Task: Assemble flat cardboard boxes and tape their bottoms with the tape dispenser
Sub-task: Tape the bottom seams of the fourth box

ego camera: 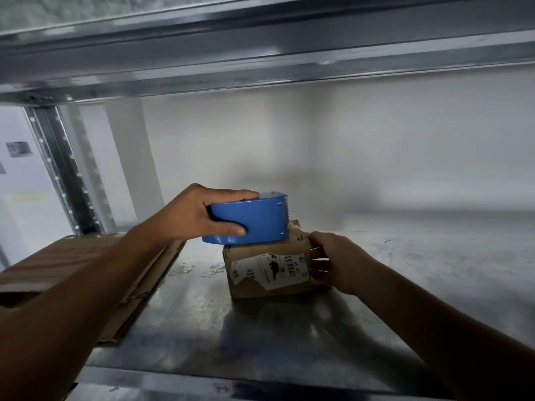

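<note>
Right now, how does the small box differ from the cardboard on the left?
The small box stands folded up; the cardboard lies flat. The small box bears a white barcode label; the cardboard shows red print. The right hand holds the small box; no hand grips the cardboard. Both are brown, on the metal shelf.

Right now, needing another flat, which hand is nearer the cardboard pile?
Left: the left hand, gripping the tape dispenser, is just right of the pile; the right hand holds the box beyond.

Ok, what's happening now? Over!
Left hand grips blue tape dispenser atop small box. Right hand holds box's side. Flat cardboard lies left, apart.
</note>
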`<state>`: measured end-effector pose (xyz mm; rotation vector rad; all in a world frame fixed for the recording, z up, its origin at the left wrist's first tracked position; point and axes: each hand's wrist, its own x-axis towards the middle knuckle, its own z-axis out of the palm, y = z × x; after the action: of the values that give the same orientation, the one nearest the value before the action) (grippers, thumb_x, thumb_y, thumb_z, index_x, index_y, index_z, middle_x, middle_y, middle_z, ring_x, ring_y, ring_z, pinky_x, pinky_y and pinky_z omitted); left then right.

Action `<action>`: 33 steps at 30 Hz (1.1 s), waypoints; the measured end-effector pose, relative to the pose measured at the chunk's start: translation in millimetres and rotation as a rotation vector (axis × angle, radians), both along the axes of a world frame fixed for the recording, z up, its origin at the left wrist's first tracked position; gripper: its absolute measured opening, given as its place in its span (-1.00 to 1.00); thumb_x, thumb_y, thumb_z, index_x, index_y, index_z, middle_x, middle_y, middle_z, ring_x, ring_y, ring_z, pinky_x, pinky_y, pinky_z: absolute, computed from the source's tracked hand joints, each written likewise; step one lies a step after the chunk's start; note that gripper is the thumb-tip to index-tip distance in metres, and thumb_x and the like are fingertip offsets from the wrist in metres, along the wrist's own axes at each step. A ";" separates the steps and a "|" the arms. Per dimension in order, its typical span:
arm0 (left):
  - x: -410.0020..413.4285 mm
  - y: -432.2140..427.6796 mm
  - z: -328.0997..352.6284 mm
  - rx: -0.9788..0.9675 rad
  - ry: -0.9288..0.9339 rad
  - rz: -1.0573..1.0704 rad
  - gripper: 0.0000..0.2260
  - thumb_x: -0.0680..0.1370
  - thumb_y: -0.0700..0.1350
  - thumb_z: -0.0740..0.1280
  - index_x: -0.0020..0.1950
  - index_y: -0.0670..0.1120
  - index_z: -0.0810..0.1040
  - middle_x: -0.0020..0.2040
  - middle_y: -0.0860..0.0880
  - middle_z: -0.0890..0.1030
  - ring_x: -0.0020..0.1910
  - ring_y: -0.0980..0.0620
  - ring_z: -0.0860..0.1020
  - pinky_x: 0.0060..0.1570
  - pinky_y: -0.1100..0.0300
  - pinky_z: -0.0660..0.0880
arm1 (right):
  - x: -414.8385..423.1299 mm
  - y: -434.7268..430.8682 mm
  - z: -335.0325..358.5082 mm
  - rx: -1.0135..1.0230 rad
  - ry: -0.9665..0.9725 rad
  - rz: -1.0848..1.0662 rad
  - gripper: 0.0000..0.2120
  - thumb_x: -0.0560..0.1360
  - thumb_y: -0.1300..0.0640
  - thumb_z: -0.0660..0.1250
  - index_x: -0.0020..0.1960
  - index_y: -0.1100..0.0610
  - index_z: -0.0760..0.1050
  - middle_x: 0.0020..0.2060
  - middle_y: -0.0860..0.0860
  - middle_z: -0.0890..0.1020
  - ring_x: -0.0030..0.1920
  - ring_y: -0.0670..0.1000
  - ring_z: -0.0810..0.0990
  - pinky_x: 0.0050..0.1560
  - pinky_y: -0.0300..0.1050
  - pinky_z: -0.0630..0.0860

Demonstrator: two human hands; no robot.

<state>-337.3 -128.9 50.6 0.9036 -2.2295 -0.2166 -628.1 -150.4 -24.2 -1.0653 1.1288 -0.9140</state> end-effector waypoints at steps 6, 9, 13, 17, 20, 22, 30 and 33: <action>-0.1 0.8 -0.1 0.026 0.013 0.005 -0.41 0.41 -0.05 0.59 0.43 0.11 0.54 0.18 0.12 0.68 0.13 0.02 0.67 0.06 0.16 0.65 | -5.5 5.1 2.3 -0.023 0.140 0.169 -0.74 0.61 0.01 0.24 0.00 0.22 0.52 -0.30 0.06 0.60 -0.34 0.00 0.55 -0.37 -0.16 0.46; -0.9 1.3 0.6 0.033 0.016 0.002 -0.42 0.42 -0.07 0.59 0.42 0.11 0.55 0.17 0.13 0.69 0.12 0.04 0.67 0.05 0.20 0.64 | -2.1 4.9 2.0 -0.173 0.297 0.084 -0.80 0.63 0.09 0.28 0.18 0.18 0.45 -0.03 0.16 0.62 -0.14 0.13 0.66 -0.28 -0.07 0.62; -1.4 0.9 0.5 0.045 0.019 -0.005 -0.42 0.41 -0.09 0.58 0.41 0.09 0.55 0.16 0.15 0.69 0.10 0.08 0.68 0.04 0.26 0.62 | 3.9 9.1 5.6 -0.587 0.073 -0.215 -0.87 0.68 0.20 0.17 0.15 0.10 0.46 0.09 0.11 0.61 0.18 0.14 0.61 0.23 0.09 0.58; -1.1 -0.2 1.2 0.041 0.014 -0.006 -0.42 0.41 -0.09 0.58 0.41 0.11 0.55 0.17 0.17 0.69 0.11 0.10 0.68 0.05 0.26 0.62 | 13.0 25.2 6.1 -0.735 0.060 0.059 -0.45 0.58 -0.21 0.06 0.53 -0.06 0.24 0.54 -0.13 0.30 0.47 -0.20 0.28 0.43 -0.16 0.23; -0.8 -0.8 0.6 0.025 -0.001 -0.006 -0.42 0.42 -0.06 0.58 0.42 0.11 0.54 0.18 0.17 0.68 0.12 0.10 0.67 0.05 0.27 0.62 | 21.8 31.3 -4.2 -0.682 0.202 0.243 -0.26 0.53 -0.34 -0.02 0.63 -0.15 -0.14 0.57 -0.25 0.06 0.17 -0.65 0.23 0.24 -0.41 0.26; -0.4 -0.9 -0.3 0.020 0.000 -0.007 -0.42 0.42 -0.05 0.58 0.43 0.12 0.53 0.19 0.15 0.68 0.12 0.09 0.68 0.06 0.26 0.62 | 22.2 27.9 -7.1 -0.662 0.221 0.260 -0.30 0.62 -0.29 0.04 0.63 -0.15 -0.22 0.56 -0.23 0.09 -0.04 -0.72 0.29 0.02 -0.47 0.32; 0.1 -3.8 6.8 0.024 -0.045 -0.004 -0.41 0.42 0.07 0.56 0.44 0.24 0.51 0.24 0.17 0.65 0.16 0.05 0.66 0.11 0.15 0.63 | 21.2 17.0 -11.7 -0.965 0.575 0.181 -0.35 0.66 -0.21 -0.03 0.65 0.02 -0.10 0.44 -0.05 0.39 0.27 -0.12 0.50 0.19 -0.19 0.55; 2.0 -6.4 17.7 0.072 -0.074 -0.013 -0.42 0.42 0.05 0.55 0.41 0.32 0.50 0.24 0.21 0.65 0.18 0.06 0.64 0.15 0.17 0.61 | 21.8 14.6 -12.9 -1.033 0.654 0.178 -0.45 0.67 -0.18 -0.07 0.58 0.05 0.10 0.34 -0.02 0.46 0.21 -0.12 0.52 0.14 -0.20 0.56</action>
<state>-335.3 -135.3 68.3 0.9499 -2.3092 -0.2753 -606.3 -135.8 -37.2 -2.3981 1.0242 -1.0492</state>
